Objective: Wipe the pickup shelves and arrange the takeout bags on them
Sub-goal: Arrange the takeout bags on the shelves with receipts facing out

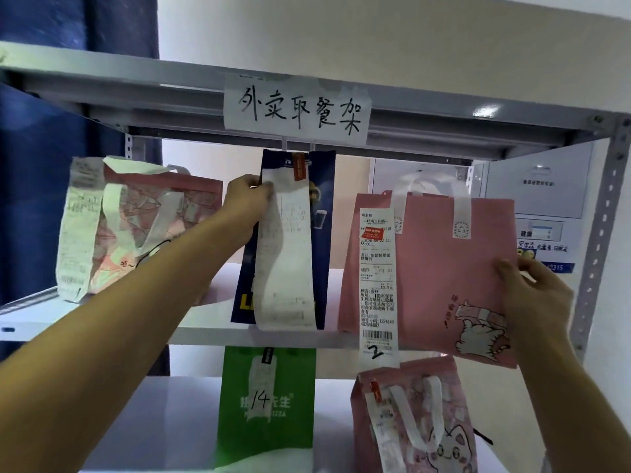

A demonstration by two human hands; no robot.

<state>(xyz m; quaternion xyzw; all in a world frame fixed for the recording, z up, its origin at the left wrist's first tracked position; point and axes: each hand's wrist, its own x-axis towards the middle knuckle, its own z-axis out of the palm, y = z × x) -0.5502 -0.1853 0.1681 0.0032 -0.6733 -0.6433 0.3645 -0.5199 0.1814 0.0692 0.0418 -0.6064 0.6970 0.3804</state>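
Observation:
On the middle shelf [211,331] stand three takeout bags. A dark blue bag [321,233] is in the centre with a long white receipt [286,268] down its front. My left hand [247,203] grips its upper left edge by the receipt. To the right, a plain pink bag [437,268] with white handles and a receipt marked 2 leans over the shelf's front edge. My right hand [532,295] pinches its right edge. A patterned pink bag [136,230] stands at the left.
On the lower shelf [164,421] stand a green bag [269,404] marked 14 and a pink cat-print bag [416,425]. A handwritten paper sign [297,109] hangs from the top shelf beam. A perforated metal upright [601,233] stands at the right, a blue curtain [41,165] at the left.

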